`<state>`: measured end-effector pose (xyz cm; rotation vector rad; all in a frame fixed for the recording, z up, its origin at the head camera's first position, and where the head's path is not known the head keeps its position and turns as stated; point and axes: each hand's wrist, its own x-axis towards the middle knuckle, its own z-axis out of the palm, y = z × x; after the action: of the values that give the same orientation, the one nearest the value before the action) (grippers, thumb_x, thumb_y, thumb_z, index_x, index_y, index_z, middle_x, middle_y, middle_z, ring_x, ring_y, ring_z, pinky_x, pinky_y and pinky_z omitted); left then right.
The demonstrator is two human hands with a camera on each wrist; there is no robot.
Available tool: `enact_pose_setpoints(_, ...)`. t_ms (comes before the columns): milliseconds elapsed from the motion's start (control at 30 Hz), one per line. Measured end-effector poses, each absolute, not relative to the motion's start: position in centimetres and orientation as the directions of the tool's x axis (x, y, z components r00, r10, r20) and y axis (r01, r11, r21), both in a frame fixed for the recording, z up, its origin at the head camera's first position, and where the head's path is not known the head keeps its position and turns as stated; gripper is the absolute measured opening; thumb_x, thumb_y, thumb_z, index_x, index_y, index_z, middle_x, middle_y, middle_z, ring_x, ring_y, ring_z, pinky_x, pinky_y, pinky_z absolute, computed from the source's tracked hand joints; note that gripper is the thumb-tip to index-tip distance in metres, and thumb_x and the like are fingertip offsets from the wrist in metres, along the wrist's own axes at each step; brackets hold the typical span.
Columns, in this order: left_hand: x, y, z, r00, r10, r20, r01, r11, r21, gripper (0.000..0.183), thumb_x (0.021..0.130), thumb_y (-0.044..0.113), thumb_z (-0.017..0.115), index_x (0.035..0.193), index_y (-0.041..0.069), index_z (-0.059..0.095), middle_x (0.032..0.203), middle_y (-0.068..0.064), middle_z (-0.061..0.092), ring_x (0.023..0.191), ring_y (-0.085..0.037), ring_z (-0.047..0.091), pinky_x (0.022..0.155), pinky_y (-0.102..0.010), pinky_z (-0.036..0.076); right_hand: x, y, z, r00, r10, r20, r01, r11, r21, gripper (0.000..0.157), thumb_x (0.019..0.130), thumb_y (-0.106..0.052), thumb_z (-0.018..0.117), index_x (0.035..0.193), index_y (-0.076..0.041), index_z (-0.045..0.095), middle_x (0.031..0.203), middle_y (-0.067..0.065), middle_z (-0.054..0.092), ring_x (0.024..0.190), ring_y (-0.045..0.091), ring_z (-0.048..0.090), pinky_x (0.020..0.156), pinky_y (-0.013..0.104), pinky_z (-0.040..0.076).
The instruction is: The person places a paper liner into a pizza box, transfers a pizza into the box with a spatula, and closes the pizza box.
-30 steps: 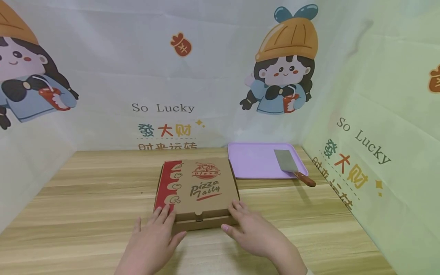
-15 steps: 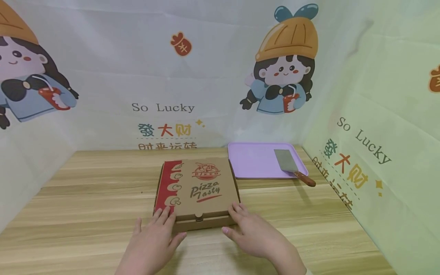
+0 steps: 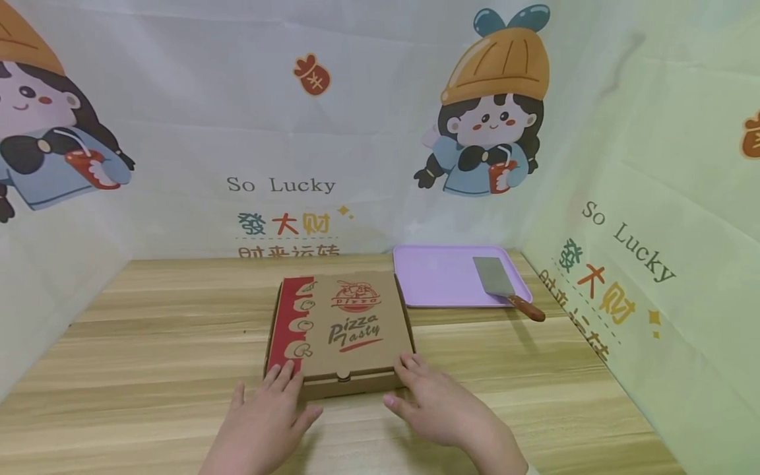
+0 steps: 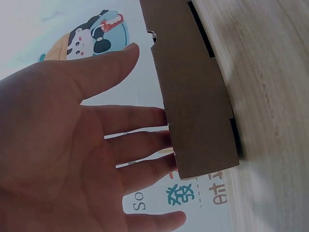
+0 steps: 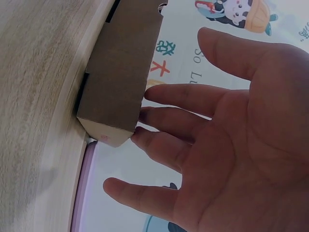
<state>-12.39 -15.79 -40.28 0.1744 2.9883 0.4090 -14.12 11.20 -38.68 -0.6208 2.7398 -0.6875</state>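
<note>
A closed cardboard pizza box (image 3: 356,359) lies on the wooden table, its brown lid printed in red and black. My left hand (image 3: 261,422) rests its fingertips on the lid's front left corner, fingers straight and spread, thumb out in front of the box. At the front right corner my right hand (image 3: 442,402) touches the lid edge the same way. Both wrist views show the palms off the box, with the front wall (image 4: 198,96) seen from below in the left one and the box's corner (image 5: 116,92) in the right one. Neither hand grips anything.
Behind the box on the right lies a purple tray (image 3: 436,277). A metal spatula (image 3: 494,277) rests on it, its wooden handle reaching over the rim onto the table. Printed cloth walls (image 3: 380,132) enclose the back and sides.
The front edge of the pizza box lid has gone down a little, narrowing the gap above the front wall. Both hands have sunk slightly with it. The tray and spatula stay put.
</note>
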Motion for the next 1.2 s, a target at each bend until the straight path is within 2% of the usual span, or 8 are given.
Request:
enact_pose_setpoints(433, -12.6, -15.8, -40.4, -0.98, 0.124, -0.155, 0.075, 0.953, 0.292, 0.081, 0.101, 0.056, 0.066, 0.155, -0.002, 0.05, 0.168, -0.028, 0.039, 0.156, -0.05, 0.038, 0.113, -0.088, 0.027, -14.2, 11.1, -38.8, -0.876, -0.463, -0.135, -0.346, 0.798, -0.494, 0.071, 0.109, -0.046, 0.057, 0.158, 0.003, 0.045, 0.173, 0.022, 0.031, 0.162, 0.043, 0.03, 0.126, 0.071, 0.03)
enact_pose_setpoints(833, -12.9, -16.0, -40.2, -0.976, 0.137, -0.17, 0.08, 0.949, 0.306, 0.079, 0.1, 0.055, 0.066, 0.154, -0.002, 0.051, 0.169, -0.026, 0.039, 0.158, -0.049, 0.035, 0.116, -0.088, 0.022, -14.3, 11.5, -38.7, -0.884, -0.446, -0.143, -0.314, 0.791, -0.526, 0.071, 0.108, -0.048, 0.057, 0.159, 0.001, 0.045, 0.174, 0.02, 0.029, 0.162, 0.043, 0.031, 0.127, 0.069, 0.029)
enact_pose_setpoints(1000, -12.9, -16.0, -39.9, -0.98, 0.143, -0.138, 0.095, 0.947, 0.307, 0.078, 0.101, 0.056, 0.065, 0.153, -0.001, 0.054, 0.166, -0.025, 0.043, 0.157, -0.049, 0.037, 0.116, -0.087, 0.023, -14.6, 11.9, -38.5, -0.898, -0.412, -0.152, -0.268, 0.79, -0.552, 0.071, 0.108, -0.047, 0.058, 0.161, -0.002, 0.043, 0.175, 0.018, 0.027, 0.161, 0.045, 0.031, 0.128, 0.067, 0.028)
enact_pose_setpoints(1200, -12.8, -16.2, -39.5, -0.985, 0.157, -0.069, 0.13, 0.946, 0.298, 0.071, 0.104, 0.053, 0.062, 0.152, 0.001, 0.055, 0.165, -0.024, 0.046, 0.157, -0.05, 0.035, 0.117, -0.087, 0.021, -15.2, 12.7, -38.2, -0.925, -0.359, -0.125, -0.228, 0.787, -0.574, 0.069, 0.108, -0.043, 0.059, 0.161, -0.001, 0.042, 0.175, 0.019, 0.026, 0.164, 0.043, 0.025, 0.131, 0.066, 0.024)
